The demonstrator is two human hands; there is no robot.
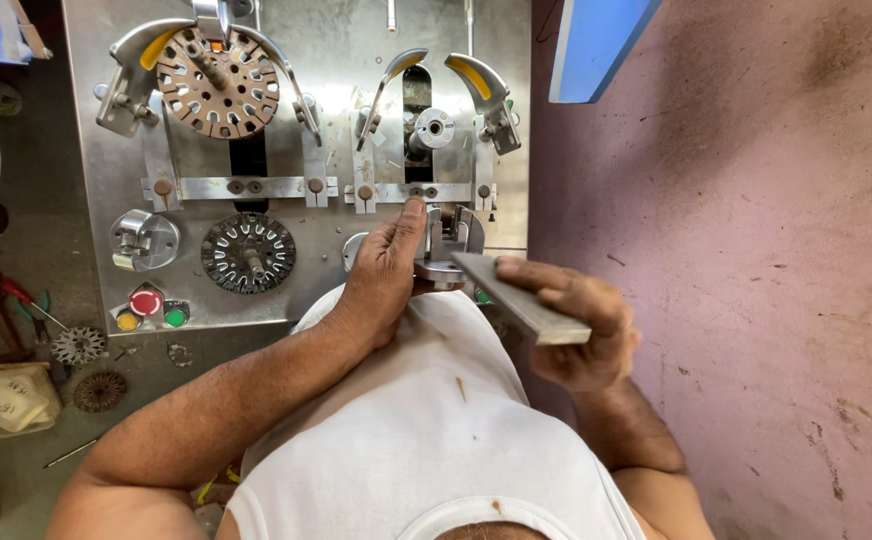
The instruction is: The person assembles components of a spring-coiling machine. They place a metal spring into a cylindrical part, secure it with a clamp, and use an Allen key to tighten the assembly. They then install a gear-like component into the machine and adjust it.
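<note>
- Right hand, at four o'clock, has its fingers curled around a flat grey metal bar.
- Left hand presses a small steel fixture, fingers closed.
- At eleven o'clock, a slotted round core already sits mounted; the right station holds none.
</note>
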